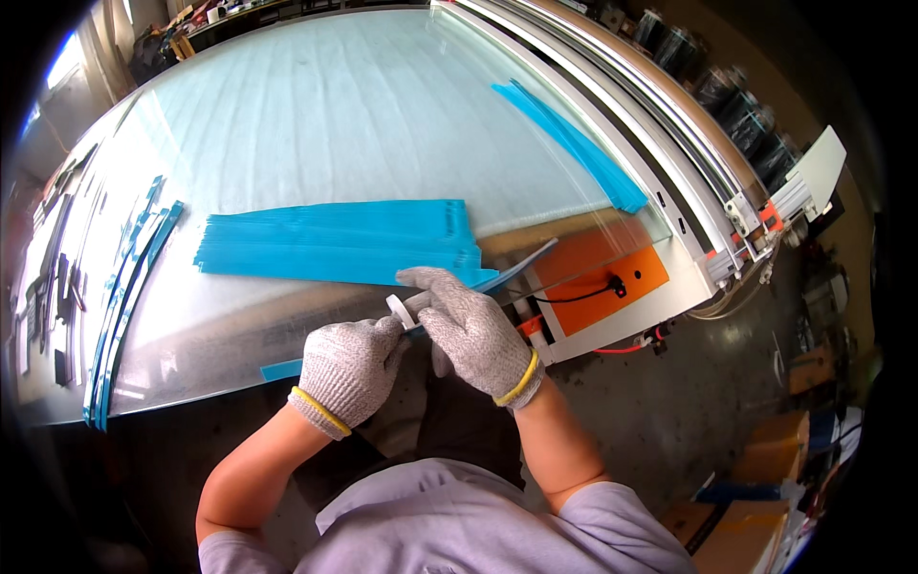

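Both of my hands wear grey knit gloves with yellow cuffs and meet over the table's near edge. My left hand is closed in a pinch on a long thin blue strip, whose one end sticks out to its left. The strip's other end rises past my right hand to the upper right. My right hand is bent around the strip, its index finger stretched toward the left. Between the hands sits a small white ring-shaped piece, perhaps a tape roll; which hand bears it I cannot tell.
A fanned stack of blue strips lies just beyond my hands on the glass-topped table. More blue strips lie by the white rail frame at right. Striped and dark strips lie at left. Cardboard boxes stand on the floor.
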A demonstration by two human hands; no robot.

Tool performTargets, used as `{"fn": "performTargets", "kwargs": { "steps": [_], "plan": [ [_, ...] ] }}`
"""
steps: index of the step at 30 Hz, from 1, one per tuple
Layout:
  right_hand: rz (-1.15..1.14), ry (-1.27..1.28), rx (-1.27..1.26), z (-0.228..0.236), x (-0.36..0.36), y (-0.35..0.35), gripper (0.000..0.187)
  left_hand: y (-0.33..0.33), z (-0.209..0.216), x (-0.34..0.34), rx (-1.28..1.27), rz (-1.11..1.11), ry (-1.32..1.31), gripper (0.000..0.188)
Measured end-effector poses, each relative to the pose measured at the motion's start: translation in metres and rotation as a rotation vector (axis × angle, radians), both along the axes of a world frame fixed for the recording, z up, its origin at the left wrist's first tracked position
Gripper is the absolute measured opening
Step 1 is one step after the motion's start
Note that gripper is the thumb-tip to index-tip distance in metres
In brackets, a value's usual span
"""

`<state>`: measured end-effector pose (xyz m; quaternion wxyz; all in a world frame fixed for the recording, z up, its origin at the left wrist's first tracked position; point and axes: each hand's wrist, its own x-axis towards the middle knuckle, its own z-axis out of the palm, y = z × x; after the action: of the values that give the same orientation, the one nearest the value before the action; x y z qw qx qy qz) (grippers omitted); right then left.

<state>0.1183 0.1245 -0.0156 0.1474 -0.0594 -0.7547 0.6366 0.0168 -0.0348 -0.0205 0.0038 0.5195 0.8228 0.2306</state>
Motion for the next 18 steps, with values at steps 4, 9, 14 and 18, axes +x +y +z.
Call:
{"fn": "performTargets", "kwargs": {
  "steps": [4, 9, 14, 18],
  "plan": [
    [0.170, -0.084, -0.372, 0.008, -0.004, 0.007, 0.040, 0.000, 0.009, 0.004, -0.079, 0.043, -0.040, 0.018],
    [0.193, 0.018, -0.486, 0.025, 0.009, -0.002, 0.032, -0.005, 0.018, 0.000, 0.056, 0.042, -0.286, 0.018],
    [0.236, 0.139, -0.458, 0.019, 0.040, -0.006, 0.019, -0.016, 0.030, -0.001, 0.163, 0.104, -0.732, 0.020],
    [-0.059, 0.005, -0.365, 0.009, 0.043, -0.022, 0.020, -0.016, 0.038, 0.014, 0.247, 0.094, -0.867, 0.025]
  ]
}}
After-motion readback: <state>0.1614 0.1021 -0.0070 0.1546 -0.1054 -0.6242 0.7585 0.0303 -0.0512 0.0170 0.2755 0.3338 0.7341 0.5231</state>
